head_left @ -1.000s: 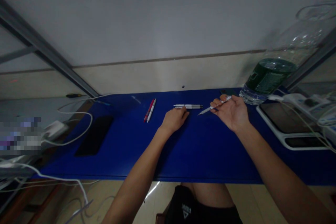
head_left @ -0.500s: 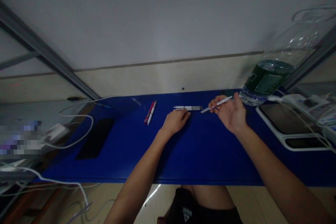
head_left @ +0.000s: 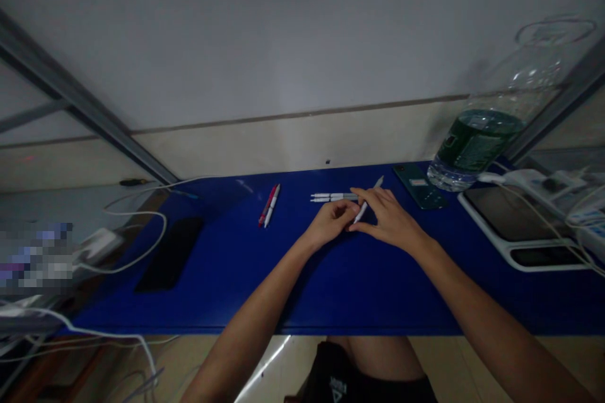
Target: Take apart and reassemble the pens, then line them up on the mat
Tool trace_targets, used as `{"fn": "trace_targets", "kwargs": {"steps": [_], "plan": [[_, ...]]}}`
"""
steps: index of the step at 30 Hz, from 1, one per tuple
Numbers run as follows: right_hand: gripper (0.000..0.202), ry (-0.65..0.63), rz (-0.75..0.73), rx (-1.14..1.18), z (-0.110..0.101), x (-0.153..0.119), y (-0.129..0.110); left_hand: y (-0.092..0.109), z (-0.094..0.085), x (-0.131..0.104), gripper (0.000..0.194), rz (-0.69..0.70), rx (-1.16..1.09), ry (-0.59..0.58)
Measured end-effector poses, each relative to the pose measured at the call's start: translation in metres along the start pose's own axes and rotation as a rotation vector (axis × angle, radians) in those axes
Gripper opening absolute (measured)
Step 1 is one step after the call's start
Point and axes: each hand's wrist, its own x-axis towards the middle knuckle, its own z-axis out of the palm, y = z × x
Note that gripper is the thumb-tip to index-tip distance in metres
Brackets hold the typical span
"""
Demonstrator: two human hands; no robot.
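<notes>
Between my hands is a white pen (head_left: 362,211), tilted, its grey tip pointing up and away. My right hand (head_left: 385,217) has its fingers closed round this pen. My left hand (head_left: 331,223) is closed with its fingertips at the pen's near end; whether it grips the pen is hard to tell. Just beyond my left hand, two white pens (head_left: 326,198) lie side by side, their right ends partly hidden by my fingers. Farther left, a red pen (head_left: 267,206) and another white pen (head_left: 273,204) lie together on the blue table (head_left: 227,264).
At the right are a green phone (head_left: 418,186), a large water bottle (head_left: 477,145), a white-framed device (head_left: 520,227) and a power strip with cables. A black flat object (head_left: 171,253) lies at the left, near a white cable and charger (head_left: 100,240).
My right hand has moved left with the white pen and turned over, its pen now at my left hand. My left hand has shifted slightly right, off the two pens. The green phone is now uncovered.
</notes>
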Motion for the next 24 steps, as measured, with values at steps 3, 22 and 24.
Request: {"fn": "trace_targets", "kwargs": {"steps": [3,22,24], "plan": [[0.083,-0.012,-0.029,-0.052,-0.001,0.000,0.004,-0.001,0.002,0.000,0.044,-0.042,-0.039,0.003],[0.056,0.397,0.457,0.542,-0.009,0.006,0.012,-0.001,-0.016,-0.002,0.032,0.116,0.521,0.194],[0.045,0.271,0.519,0.761,-0.011,0.005,0.014,-0.001,-0.016,-0.002,0.029,0.144,0.545,0.155]]}}
